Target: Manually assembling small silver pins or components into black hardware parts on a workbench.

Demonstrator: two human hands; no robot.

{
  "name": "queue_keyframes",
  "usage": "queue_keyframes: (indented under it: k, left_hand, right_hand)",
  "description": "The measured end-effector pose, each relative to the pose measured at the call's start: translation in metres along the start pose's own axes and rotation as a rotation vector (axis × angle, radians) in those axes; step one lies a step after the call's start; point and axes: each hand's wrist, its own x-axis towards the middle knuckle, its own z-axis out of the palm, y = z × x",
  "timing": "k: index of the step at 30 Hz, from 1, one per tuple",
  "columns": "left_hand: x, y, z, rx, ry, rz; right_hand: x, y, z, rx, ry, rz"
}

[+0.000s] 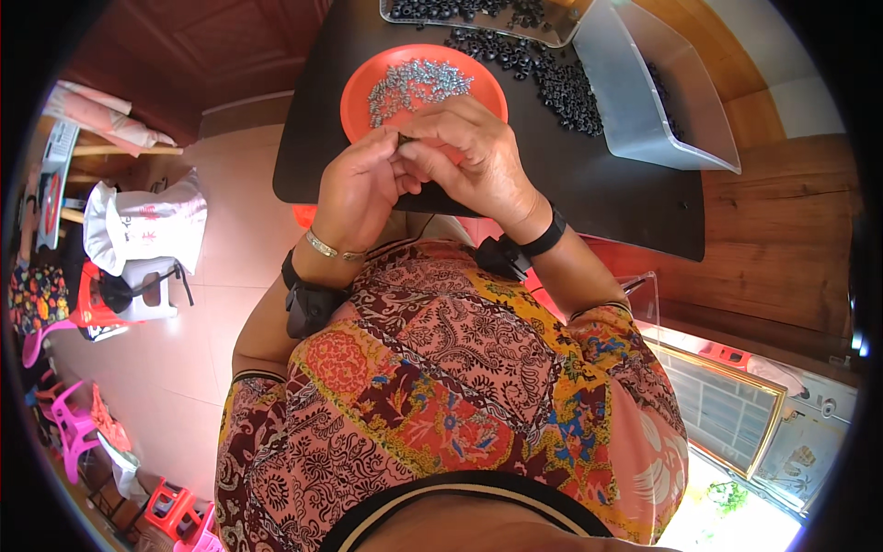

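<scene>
My left hand [361, 189] and my right hand [471, 156] meet over the near edge of a dark table [607, 198]. Their fingertips pinch a small dark part [405, 140] between them; I cannot tell which hand carries it. Just beyond the hands an orange round plate [359, 97] holds a heap of small silver screws [418, 83]. A pile of small black rings [543, 74] lies loose on the table to the right of the plate.
A clear plastic bin [644, 120] with black rings inside stands at the table's right. A clear tray [478, 23] of black rings sits at the far edge. Pink plastic stools [69, 428] and a white bag [143, 225] stand on the tiled floor at left.
</scene>
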Motion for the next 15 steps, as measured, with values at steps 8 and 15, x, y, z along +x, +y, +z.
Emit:
queue_keyframes:
  k: [8,15]
  left_hand:
    - [-0.003,0.008,0.006,0.033,-0.022,0.008]
    - [-0.007,0.012,-0.004,0.051,-0.065,-0.028]
  right_hand:
    - [0.006,-0.011,-0.007,-0.147,-0.065,-0.047]
    - [0.027,0.038,-0.057,-0.138,-0.184,0.139]
